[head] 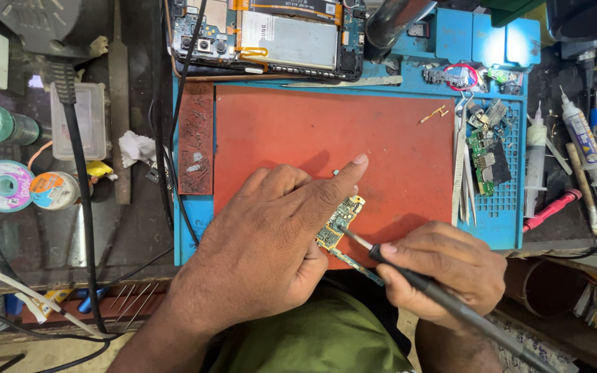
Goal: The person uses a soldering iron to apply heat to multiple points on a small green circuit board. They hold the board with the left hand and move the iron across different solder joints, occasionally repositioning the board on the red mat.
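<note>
My left hand [271, 235] rests on the red work mat [326, 131], its index finger stretched out, and it pins a small green circuit board [343, 215] at the mat's near edge. My right hand [443, 269] grips a black-handled soldering iron [409, 276] like a pen. The iron's metal tip touches the middle of the board. Part of the board is hidden under my left fingers.
An opened phone [271, 38] lies at the back of the blue silicone mat [499, 214]. Spare boards [486, 148] and tweezers [461, 166] lie at the right. Glue tubes [580, 135] and tools sit further right. Solder spools [5, 185], a plastic box [81, 121] and cables are at the left.
</note>
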`<control>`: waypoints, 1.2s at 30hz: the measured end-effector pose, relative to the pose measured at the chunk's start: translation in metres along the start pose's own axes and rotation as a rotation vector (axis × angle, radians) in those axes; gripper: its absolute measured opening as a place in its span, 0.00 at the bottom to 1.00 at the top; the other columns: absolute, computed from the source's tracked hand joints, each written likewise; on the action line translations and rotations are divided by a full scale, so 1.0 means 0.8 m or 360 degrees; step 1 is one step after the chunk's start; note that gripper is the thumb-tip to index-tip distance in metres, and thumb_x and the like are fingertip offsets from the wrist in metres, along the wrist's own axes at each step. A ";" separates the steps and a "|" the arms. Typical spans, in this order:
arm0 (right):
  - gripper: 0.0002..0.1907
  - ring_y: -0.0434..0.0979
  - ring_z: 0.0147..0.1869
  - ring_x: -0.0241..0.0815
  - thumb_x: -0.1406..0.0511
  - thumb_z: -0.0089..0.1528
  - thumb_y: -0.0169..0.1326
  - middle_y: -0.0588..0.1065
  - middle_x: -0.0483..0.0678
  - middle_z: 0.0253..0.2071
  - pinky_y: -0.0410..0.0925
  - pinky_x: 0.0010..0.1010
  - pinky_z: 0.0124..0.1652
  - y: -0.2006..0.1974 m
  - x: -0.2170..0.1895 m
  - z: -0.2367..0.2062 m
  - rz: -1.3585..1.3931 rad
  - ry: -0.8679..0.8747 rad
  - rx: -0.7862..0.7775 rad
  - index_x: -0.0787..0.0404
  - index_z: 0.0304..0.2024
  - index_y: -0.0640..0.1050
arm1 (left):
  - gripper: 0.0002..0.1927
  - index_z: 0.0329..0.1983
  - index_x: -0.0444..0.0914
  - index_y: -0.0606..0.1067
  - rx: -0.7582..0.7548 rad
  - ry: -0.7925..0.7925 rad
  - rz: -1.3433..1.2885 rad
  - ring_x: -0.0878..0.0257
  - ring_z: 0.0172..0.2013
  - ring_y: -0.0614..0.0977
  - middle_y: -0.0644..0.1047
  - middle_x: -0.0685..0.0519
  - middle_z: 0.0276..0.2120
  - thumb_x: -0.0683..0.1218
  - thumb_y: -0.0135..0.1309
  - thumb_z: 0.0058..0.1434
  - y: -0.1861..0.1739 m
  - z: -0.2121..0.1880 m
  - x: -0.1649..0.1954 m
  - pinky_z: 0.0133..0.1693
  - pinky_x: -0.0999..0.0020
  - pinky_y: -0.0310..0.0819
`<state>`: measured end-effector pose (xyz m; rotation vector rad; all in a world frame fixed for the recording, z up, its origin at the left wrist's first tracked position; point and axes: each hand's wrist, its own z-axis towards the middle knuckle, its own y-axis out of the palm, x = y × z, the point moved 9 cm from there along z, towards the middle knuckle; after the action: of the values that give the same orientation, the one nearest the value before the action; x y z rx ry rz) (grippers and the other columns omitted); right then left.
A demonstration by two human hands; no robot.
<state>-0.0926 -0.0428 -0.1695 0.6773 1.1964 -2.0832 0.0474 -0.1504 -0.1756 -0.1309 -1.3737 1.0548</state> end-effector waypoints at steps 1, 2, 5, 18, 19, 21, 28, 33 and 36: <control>0.13 0.81 0.30 0.41 0.71 0.51 0.68 0.79 0.51 0.29 0.72 0.26 0.30 -0.002 0.002 -0.001 0.0004 0.0031 0.0008 0.68 0.38 0.82 | 0.47 0.75 0.36 0.59 0.0001 0.0002 -0.0002 0.52 0.46 0.74 0.77 0.50 0.47 0.39 0.55 0.48 0.000 0.000 0.000 0.56 0.55 0.68; 0.13 0.81 0.31 0.41 0.71 0.52 0.67 0.79 0.52 0.30 0.72 0.26 0.31 -0.002 0.004 -0.001 0.0010 0.0061 0.0015 0.69 0.39 0.81 | 0.47 0.75 0.36 0.59 0.0003 0.0002 -0.0003 0.52 0.46 0.74 0.77 0.50 0.47 0.39 0.55 0.48 0.000 0.000 0.000 0.56 0.55 0.68; 0.13 0.81 0.29 0.41 0.70 0.49 0.69 0.79 0.51 0.27 0.70 0.26 0.28 0.002 -0.001 -0.001 -0.0004 -0.0025 -0.0021 0.68 0.36 0.82 | 0.47 0.75 0.36 0.59 -0.0010 -0.0009 -0.0015 0.52 0.46 0.74 0.77 0.50 0.47 0.39 0.55 0.48 0.000 -0.001 -0.001 0.56 0.55 0.68; 0.13 0.81 0.29 0.41 0.71 0.50 0.68 0.79 0.51 0.28 0.71 0.26 0.29 0.001 -0.001 0.000 0.0011 0.0028 -0.0002 0.68 0.37 0.81 | 0.47 0.75 0.36 0.59 -0.0012 -0.0019 -0.0023 0.52 0.46 0.74 0.77 0.50 0.47 0.39 0.55 0.48 0.000 0.000 -0.002 0.55 0.54 0.68; 0.13 0.81 0.30 0.42 0.72 0.51 0.67 0.79 0.52 0.28 0.72 0.25 0.29 0.000 0.000 0.001 0.0006 0.0034 -0.0001 0.69 0.38 0.81 | 0.47 0.75 0.36 0.59 -0.0008 -0.0017 -0.0015 0.52 0.46 0.74 0.77 0.50 0.46 0.39 0.55 0.48 0.000 0.000 -0.001 0.54 0.54 0.68; 0.13 0.81 0.30 0.42 0.72 0.51 0.67 0.79 0.52 0.29 0.72 0.25 0.30 -0.001 0.000 0.002 0.0000 0.0021 0.0003 0.69 0.38 0.81 | 0.47 0.75 0.36 0.59 0.0003 -0.0019 0.0005 0.52 0.46 0.74 0.77 0.50 0.46 0.39 0.56 0.48 -0.001 0.000 -0.001 0.54 0.54 0.68; 0.14 0.81 0.29 0.42 0.72 0.49 0.68 0.78 0.53 0.27 0.72 0.27 0.30 0.000 -0.002 0.002 0.0018 -0.0004 0.0017 0.70 0.38 0.81 | 0.47 0.75 0.36 0.59 0.0014 -0.0001 0.0002 0.52 0.46 0.74 0.77 0.50 0.47 0.38 0.55 0.48 -0.001 -0.001 -0.001 0.55 0.54 0.69; 0.14 0.81 0.29 0.42 0.72 0.50 0.67 0.78 0.53 0.27 0.72 0.27 0.30 0.000 -0.003 0.003 0.0023 0.0016 0.0006 0.70 0.39 0.81 | 0.47 0.75 0.36 0.59 0.0014 0.0007 0.0007 0.52 0.46 0.74 0.77 0.51 0.48 0.39 0.55 0.48 -0.001 -0.001 -0.001 0.55 0.54 0.68; 0.14 0.81 0.28 0.42 0.72 0.50 0.67 0.79 0.52 0.26 0.72 0.26 0.29 0.003 -0.004 0.006 0.0035 0.0000 -0.0022 0.70 0.38 0.81 | 0.47 0.76 0.36 0.59 -0.0011 -0.0015 -0.0026 0.53 0.46 0.75 0.77 0.50 0.45 0.38 0.55 0.48 0.001 -0.001 -0.003 0.56 0.55 0.69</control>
<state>-0.0897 -0.0469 -0.1665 0.6809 1.1973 -2.0551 0.0480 -0.1512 -0.1777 -0.1194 -1.3849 1.0383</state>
